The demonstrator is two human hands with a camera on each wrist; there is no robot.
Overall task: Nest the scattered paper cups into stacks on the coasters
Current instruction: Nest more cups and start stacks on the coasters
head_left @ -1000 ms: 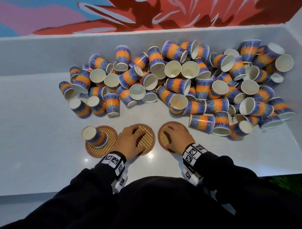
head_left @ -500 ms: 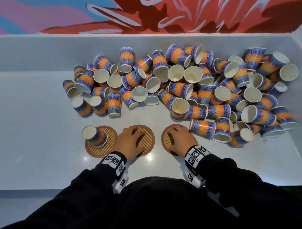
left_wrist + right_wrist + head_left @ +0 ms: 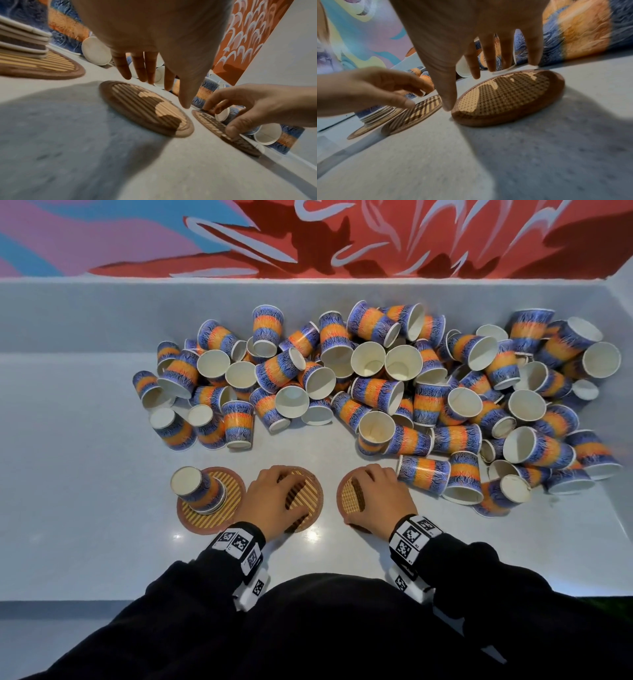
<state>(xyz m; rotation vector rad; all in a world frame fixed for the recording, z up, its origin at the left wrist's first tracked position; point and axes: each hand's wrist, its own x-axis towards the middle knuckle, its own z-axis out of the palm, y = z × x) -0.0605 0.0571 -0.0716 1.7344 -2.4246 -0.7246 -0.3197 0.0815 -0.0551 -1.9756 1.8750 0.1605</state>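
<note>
The grey counter [image 3: 85, 474] carries a wide heap of paper cups [image 3: 394, 385] along its far side, most lying on their sides with long axes pointing every way. Nearer stand three coasters: the left coaster [image 3: 233, 491] bears a short mouth-down stack [image 3: 198, 489]. The left hand [image 3: 274, 501] hovers over the middle coaster [image 3: 310, 494], the right hand [image 3: 376, 501] over the right coaster [image 3: 349, 494]; both sets of fingers [image 3: 144, 67] are loosely spread, holding nothing. The nearest cup [image 3: 424, 477] lies just beyond the right hand, axis crosswise.
</note>
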